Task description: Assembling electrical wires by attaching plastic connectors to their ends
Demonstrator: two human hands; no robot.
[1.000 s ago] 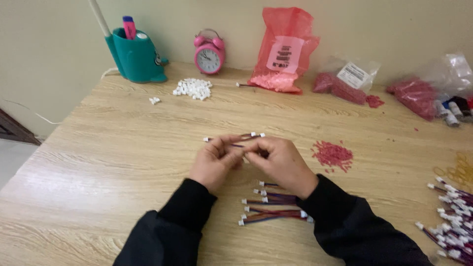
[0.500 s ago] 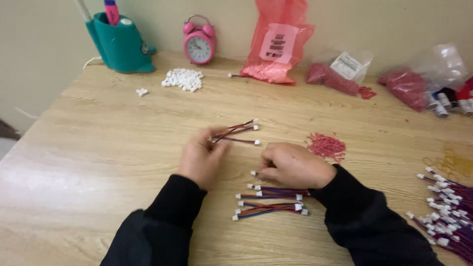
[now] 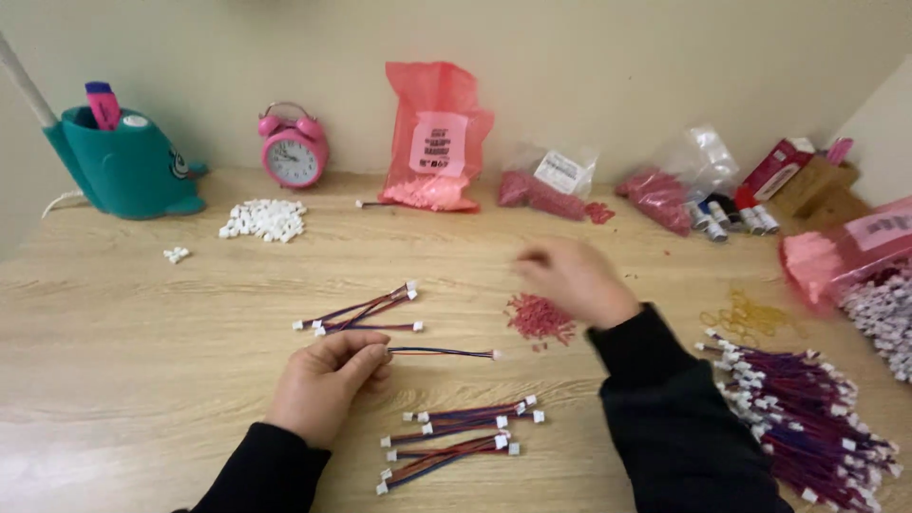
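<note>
Head view: left hand (image 3: 323,385) pinches one wire lead (image 3: 442,352) by its end; right hand (image 3: 573,280), blurred, grip unclear, hovers above red pieces (image 3: 540,316).

1. Bare surface (image 3: 142,361) lies open to the left of the left hand (image 3: 323,385).
2. Wire bundles (image 3: 456,442) crowd the near middle.
3. A red bead heap (image 3: 539,316) sits just beside the right hand (image 3: 575,277).
4. A big wire pile (image 3: 807,427) blocks the right edge.
5. A clock (image 3: 293,147), a teal holder (image 3: 123,161) and bags (image 3: 432,138) line the far wall.
</note>
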